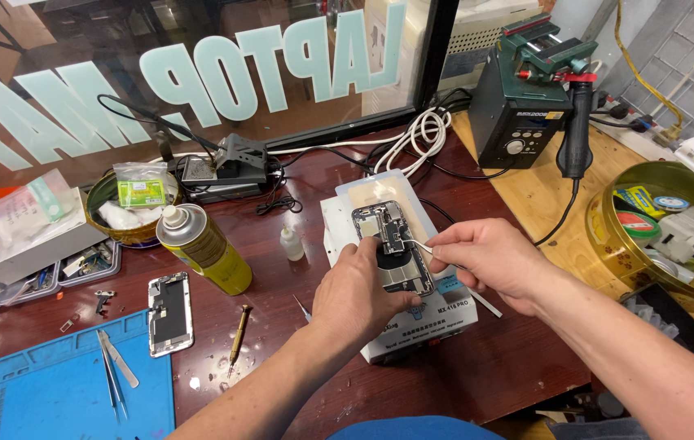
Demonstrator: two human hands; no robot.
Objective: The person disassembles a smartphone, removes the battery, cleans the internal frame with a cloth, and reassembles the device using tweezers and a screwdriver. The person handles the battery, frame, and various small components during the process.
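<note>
Prying Inside an Opened Phone

Working at centre frame: left hand [359, 293] clamped over the lower end of the opened phone [392, 244], pinning it to the white heating pad [339, 224] on the counter [282, 342]. Right hand [481, 257] pinching thin metal tweezers [423, 243], tip touching the phone's innards. Likely risks: tip slipping and gouging the board, tearing a flex cable, or flicking a small part away among the clutter; spray can [204, 248] lying near.

Beyond the grip, a dark red-brown desk [477, 367] meets a glass window [119, 49] with pale lettering, a lighter wooden desk [551, 195] alongside.
</note>
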